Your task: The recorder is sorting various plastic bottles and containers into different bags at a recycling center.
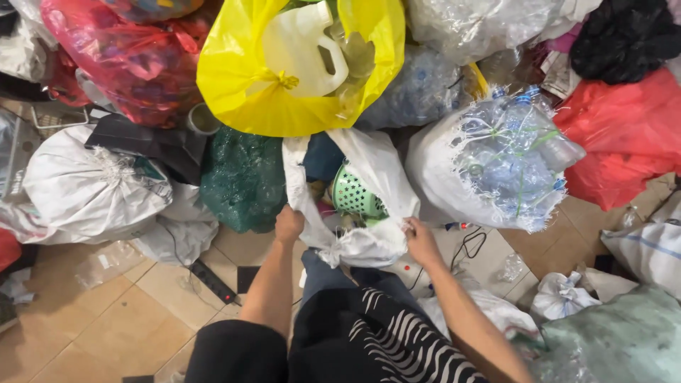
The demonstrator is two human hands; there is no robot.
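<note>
A white plastic bag (383,177) stands open in front of me on the floor. Inside it I see a green perforated plastic basket (355,195) and other scraps. My left hand (289,223) grips the bag's left edge. The bag's right edge, near its lower rim, is pinched by my right hand (421,242). Both arms reach forward over my knees, which are covered by dark cloth with white stripes.
Full bags crowd around: a yellow bag (298,78) with a white jug, a dark green bag (245,177), a white tied sack (92,188), a sack of clear bottles (496,159), red bags (624,135). A black power strip (213,281) lies on the tiled floor.
</note>
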